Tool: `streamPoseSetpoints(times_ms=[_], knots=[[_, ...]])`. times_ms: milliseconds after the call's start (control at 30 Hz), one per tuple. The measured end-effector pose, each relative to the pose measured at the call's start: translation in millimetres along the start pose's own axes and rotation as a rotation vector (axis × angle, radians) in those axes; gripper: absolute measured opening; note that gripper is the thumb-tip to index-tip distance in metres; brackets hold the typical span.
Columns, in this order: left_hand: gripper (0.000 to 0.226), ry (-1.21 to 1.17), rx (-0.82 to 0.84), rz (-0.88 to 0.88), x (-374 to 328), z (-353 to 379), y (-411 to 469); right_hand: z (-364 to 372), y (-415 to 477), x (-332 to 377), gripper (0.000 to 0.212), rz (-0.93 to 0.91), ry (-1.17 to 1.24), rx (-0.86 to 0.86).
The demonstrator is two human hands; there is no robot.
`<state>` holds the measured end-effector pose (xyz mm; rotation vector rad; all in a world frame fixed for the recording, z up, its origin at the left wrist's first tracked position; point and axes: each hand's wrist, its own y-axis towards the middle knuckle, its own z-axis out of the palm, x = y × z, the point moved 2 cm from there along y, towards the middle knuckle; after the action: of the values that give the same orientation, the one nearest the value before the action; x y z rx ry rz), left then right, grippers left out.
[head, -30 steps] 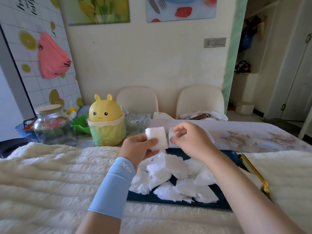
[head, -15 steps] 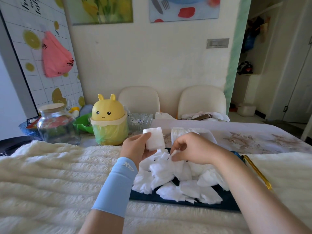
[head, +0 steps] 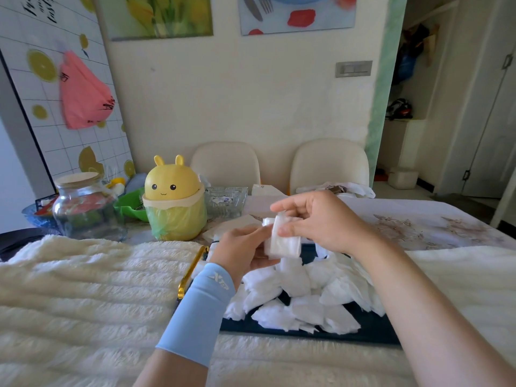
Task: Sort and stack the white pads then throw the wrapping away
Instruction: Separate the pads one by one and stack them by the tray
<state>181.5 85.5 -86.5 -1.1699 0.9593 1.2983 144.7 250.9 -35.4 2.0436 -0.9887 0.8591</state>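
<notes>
A small stack of white pads (head: pixel 283 241) is held upright above the dark blue tray (head: pixel 371 328). My left hand (head: pixel 241 251), with a light blue sleeve on the wrist, grips the stack from the left and below. My right hand (head: pixel 321 219) pinches its top and right side. Several loose white pads (head: pixel 296 297) lie heaped in the tray under both hands. A yellow bunny-shaped bin (head: pixel 174 199) with a yellow-green liner stands to the left behind the tray.
A fluffy cream blanket (head: pixel 89 297) covers the near table. A glass jar (head: pixel 83 208), a green bowl (head: pixel 131 202) and a clear glass dish (head: pixel 226 201) stand at the back left. Two cream chairs (head: pixel 329 163) face the far edge. The tray has gold handles (head: pixel 192 270).
My right hand picked a pad out of the tray heap and brought it up against the stack in my left hand. The view shifted so the tray sits further right.
</notes>
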Motion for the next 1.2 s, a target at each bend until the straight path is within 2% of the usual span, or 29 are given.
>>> streamPoseSetpoints(times_ms=[100,300,433,533,600,667,767,833,900,1000,1100,1200], knots=[[0.032,-0.037,0.067,-0.014,2,2,1,2,-1,2,0.046,0.005,-0.058,-0.025],[0.039,-0.028,0.185,0.029,-3,1,-1,4,1,2,0.042,-0.080,-0.188,-0.118],[0.031,0.049,0.261,0.065,-6,-2,-6,2,3,-4,0.030,-0.041,-0.096,-0.150],[0.041,0.124,0.301,0.043,-5,-3,-6,5,4,-9,0.022,0.041,0.013,-0.087],[0.039,0.157,0.334,0.012,-4,-2,-7,9,5,-10,0.019,0.031,-0.001,-0.119],[0.031,0.163,0.305,-0.002,-3,-2,-5,11,6,-13,0.018,0.013,-0.050,-0.179],[0.017,0.077,0.122,0.014,-4,-11,0,5,6,-16,0.016,0.018,-0.184,-0.231],[0.012,-0.005,0.001,0.019,-7,-20,4,-1,4,-18,0.013,0.078,-0.353,-0.158],[0.011,-0.092,-0.087,0.025,-9,-27,7,0,1,-19,0.005,0.159,-0.506,0.016],[0.014,-0.163,-0.163,0.025,-10,-31,9,13,-1,-24,0.030,0.225,-0.647,0.263],[0.016,-0.167,-0.161,0.018,-9,-28,8,24,-3,-26,0.044,0.218,-0.699,0.338],[0.018,-0.127,-0.153,0.022,-9,-26,7,27,-3,-23,0.035,0.166,-0.741,0.342]])
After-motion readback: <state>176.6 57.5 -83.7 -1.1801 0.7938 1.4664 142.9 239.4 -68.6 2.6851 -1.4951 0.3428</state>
